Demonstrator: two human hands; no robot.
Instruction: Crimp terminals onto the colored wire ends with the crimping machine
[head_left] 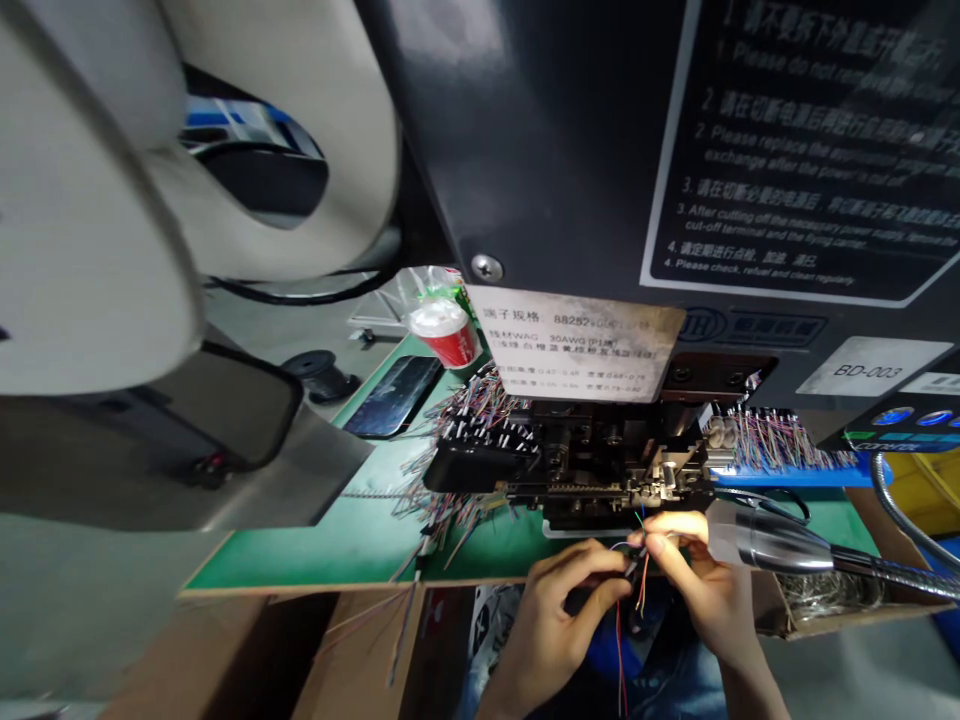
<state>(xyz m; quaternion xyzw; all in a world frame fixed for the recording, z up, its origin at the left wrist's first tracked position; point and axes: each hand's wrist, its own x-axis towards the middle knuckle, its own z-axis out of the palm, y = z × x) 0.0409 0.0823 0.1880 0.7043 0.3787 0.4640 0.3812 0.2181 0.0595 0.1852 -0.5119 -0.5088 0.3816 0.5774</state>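
The left hand [574,595] has its thumb and fingers pinched together on a small bunch of thin wires [642,590]. The right hand [697,575], just beside it, pinches the same bunch between thumb and forefinger. The wires are held in front of the machine [611,462], near the worktop's front edge; red, orange and yellow strands hang down, and a green end points up. The lamp [780,538] on a bendy neck sits close by the right hand, partly covering it.

On the green worktop [300,558], loose wire bundles [480,400] lie left of the machine's working parts, near a dark phone [395,397] and a red cup [454,347] with a white top. To the right, more wires [780,438] lie along a blue tray [787,478]. A cardboard box [806,625] stands below the lamp.
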